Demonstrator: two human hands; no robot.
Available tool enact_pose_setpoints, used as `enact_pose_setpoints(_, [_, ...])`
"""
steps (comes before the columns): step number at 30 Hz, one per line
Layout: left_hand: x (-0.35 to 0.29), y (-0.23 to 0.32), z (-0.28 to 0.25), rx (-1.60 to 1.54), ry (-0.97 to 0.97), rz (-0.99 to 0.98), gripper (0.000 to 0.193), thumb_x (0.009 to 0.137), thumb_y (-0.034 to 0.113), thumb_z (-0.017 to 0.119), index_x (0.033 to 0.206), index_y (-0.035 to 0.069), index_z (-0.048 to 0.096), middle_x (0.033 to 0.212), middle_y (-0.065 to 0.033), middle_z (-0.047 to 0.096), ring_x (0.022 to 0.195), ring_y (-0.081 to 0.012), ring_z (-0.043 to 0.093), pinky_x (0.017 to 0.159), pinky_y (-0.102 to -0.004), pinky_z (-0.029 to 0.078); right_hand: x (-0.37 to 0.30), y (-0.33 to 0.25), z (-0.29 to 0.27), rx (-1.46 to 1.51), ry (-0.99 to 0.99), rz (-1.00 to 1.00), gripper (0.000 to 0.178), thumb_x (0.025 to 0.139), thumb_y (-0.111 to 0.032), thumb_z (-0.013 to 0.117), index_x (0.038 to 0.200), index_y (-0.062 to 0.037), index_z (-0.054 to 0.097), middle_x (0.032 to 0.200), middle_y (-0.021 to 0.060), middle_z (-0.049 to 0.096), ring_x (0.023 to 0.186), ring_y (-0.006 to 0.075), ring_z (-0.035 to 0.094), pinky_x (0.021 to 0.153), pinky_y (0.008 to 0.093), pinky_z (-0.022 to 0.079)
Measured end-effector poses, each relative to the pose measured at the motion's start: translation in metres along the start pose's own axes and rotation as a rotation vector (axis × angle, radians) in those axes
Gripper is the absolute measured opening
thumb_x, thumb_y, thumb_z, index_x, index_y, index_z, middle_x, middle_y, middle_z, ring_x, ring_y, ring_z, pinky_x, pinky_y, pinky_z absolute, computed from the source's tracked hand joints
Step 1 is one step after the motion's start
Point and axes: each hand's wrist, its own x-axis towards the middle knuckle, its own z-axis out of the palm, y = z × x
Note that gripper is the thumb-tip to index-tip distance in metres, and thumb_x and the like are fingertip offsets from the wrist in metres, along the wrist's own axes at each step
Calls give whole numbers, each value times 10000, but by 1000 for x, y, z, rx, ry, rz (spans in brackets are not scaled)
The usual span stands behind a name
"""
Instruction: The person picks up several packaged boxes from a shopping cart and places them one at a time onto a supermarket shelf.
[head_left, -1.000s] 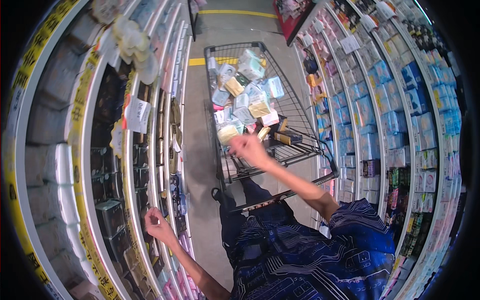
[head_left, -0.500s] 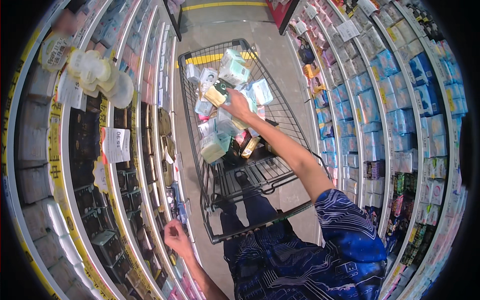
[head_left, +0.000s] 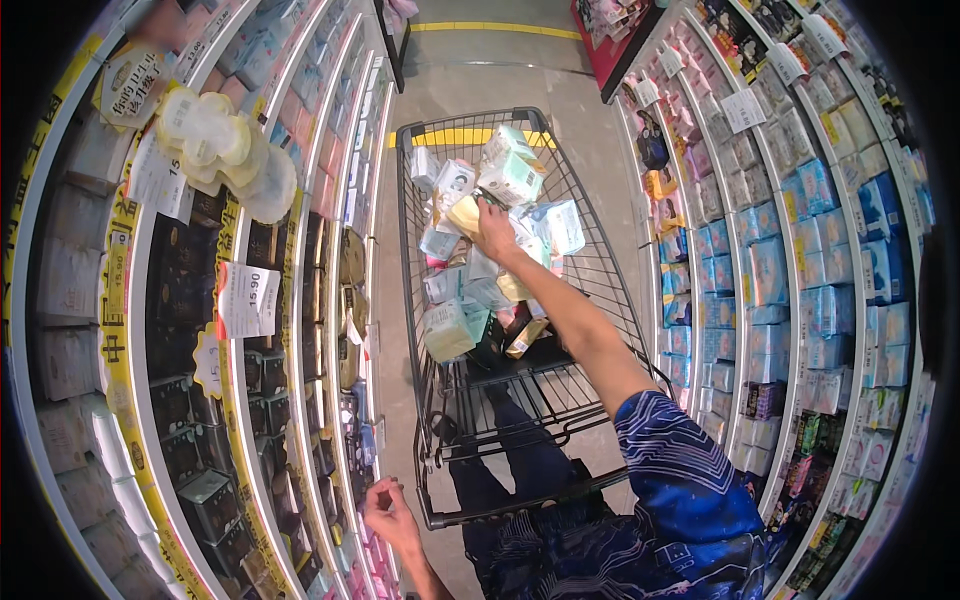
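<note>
A black wire shopping cart [head_left: 590, 270] stands in the aisle in front of me, piled with soft packs and small boxes. My right hand [head_left: 494, 232] reaches over its right side and grips a yellow pack [head_left: 464, 214] on top of the pile; the fingers hide part of it. Just beyond lies a pale green and white pack [head_left: 512, 178], and a white pack [head_left: 566, 228] lies to the right. Nearer me sits a pale green pack [head_left: 447, 332]. Beside the lower left shelves, my left hand [head_left: 392, 515] is closed with fingers curled, and nothing shows in it.
Shelves of dark boxes [head_left: 185, 300] and pale packs line the left side, with price cards [head_left: 250, 300] and flower-shaped tags [head_left: 205, 135] sticking out. Shelves of blue packs [head_left: 768, 270] run along the right. A yellow stripe [head_left: 495, 29] crosses the floor ahead.
The view has shifted, so the cart appears lower and farther right. My right hand still grips the yellow pack, now covering its dark end. My left hand remains curled near the shelf.
</note>
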Motion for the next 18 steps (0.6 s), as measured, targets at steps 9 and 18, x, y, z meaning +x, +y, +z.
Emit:
enact_pose_setpoints(9, [27, 48, 9, -250, -113, 121, 118, 915, 48, 609, 991, -42, 617, 928, -110, 660, 840, -155, 636, 812, -317, 538, -91, -42, -182, 1602, -598, 115, 454, 952, -302, 536, 1315, -35, 487, 1184, 121, 634, 1040, 215, 634, 768, 368, 563])
enact_pose_setpoints(18, [55, 132, 39, -567, -407, 75, 761, 885, 425, 622, 1463, 41, 309, 1226, -115, 583, 1058, -199, 596, 895, -373, 486, -206, -139, -210, 1536, -732, 112, 507, 948, -370, 422, 1307, -22, 507, 1171, 104, 630, 1002, 241, 637, 800, 430, 564])
